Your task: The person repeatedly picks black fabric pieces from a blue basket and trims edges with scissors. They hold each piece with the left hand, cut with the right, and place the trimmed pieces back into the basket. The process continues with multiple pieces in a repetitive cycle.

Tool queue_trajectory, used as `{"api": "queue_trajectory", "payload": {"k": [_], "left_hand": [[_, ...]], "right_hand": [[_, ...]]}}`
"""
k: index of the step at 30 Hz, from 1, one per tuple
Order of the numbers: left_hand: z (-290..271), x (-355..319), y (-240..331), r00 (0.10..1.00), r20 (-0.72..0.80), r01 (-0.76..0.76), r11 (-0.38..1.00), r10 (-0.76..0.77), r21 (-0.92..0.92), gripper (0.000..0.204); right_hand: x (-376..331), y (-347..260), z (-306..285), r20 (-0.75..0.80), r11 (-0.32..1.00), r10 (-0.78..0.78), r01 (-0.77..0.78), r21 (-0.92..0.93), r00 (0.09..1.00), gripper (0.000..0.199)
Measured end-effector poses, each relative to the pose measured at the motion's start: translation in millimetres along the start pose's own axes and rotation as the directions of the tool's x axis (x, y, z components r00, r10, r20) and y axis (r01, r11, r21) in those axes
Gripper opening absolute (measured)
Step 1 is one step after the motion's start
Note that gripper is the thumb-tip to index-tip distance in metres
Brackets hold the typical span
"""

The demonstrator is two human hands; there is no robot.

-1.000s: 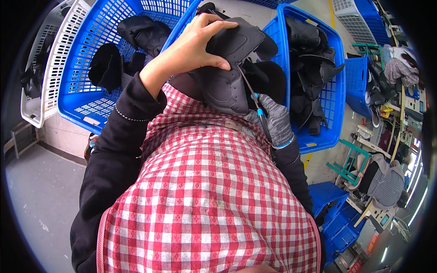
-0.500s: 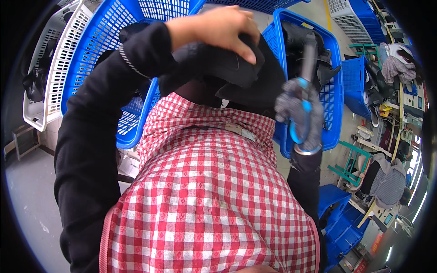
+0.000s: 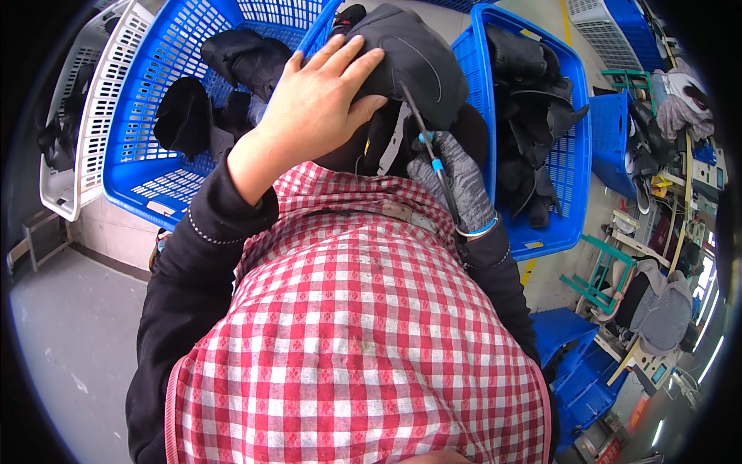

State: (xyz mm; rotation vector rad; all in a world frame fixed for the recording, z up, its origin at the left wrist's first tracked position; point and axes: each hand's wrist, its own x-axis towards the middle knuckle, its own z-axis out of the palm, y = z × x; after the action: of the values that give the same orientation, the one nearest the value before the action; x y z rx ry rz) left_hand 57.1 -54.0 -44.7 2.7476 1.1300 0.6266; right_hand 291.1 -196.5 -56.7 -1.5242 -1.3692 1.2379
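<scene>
A rounded black piece of material (image 3: 421, 58), with a pale curved line across it, lies over my lap at the top edge of the red-and-white checked apron (image 3: 348, 309). My bare left hand (image 3: 321, 97) rests on its left side, fingers spread and flat. My right hand (image 3: 462, 174), in a grey knit glove, is closed around scissors (image 3: 415, 108) with blue-marked handles. The narrow blade points up and left, its tip against the black piece. Whether the tip goes into the material cannot be made out. Under the piece, a pale strip shows between dark shapes.
A large blue basket (image 3: 166, 203) with black pieces stands at my left, beside a white basket (image 3: 81, 147). Another blue basket (image 3: 583, 174) of black pieces is close at my right. Farther right are a green-framed stool (image 3: 595, 278) and cluttered work tables.
My right hand has swung in from beside the right basket, bringing the scissors to the black piece. My left hand has moved left and flattened on the piece, which is turned and smoothed out.
</scene>
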Motion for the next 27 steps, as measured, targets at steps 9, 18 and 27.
{"api": "queue_trajectory", "payload": {"k": [9,18,27], "left_hand": [[11.2,28.0,-55.5,0.966,0.062,-0.202,0.887,0.250,-0.415,0.075],[0.7,38.1,-59.5,0.951,0.153,-0.173,0.871,0.269,-0.459,0.074],[3.8,37.2,-57.6,0.959,0.157,-0.137,0.869,0.237,-0.476,0.074]], "right_hand": [[-28.2,10.7,-47.1,0.359,0.777,0.308,-0.451,0.439,0.881,0.047],[-18.8,25.8,-52.3,0.487,0.470,0.262,-0.551,0.690,0.833,0.042],[-22.9,27.9,-46.7,0.447,0.391,0.286,-0.529,0.753,0.848,0.033]]}}
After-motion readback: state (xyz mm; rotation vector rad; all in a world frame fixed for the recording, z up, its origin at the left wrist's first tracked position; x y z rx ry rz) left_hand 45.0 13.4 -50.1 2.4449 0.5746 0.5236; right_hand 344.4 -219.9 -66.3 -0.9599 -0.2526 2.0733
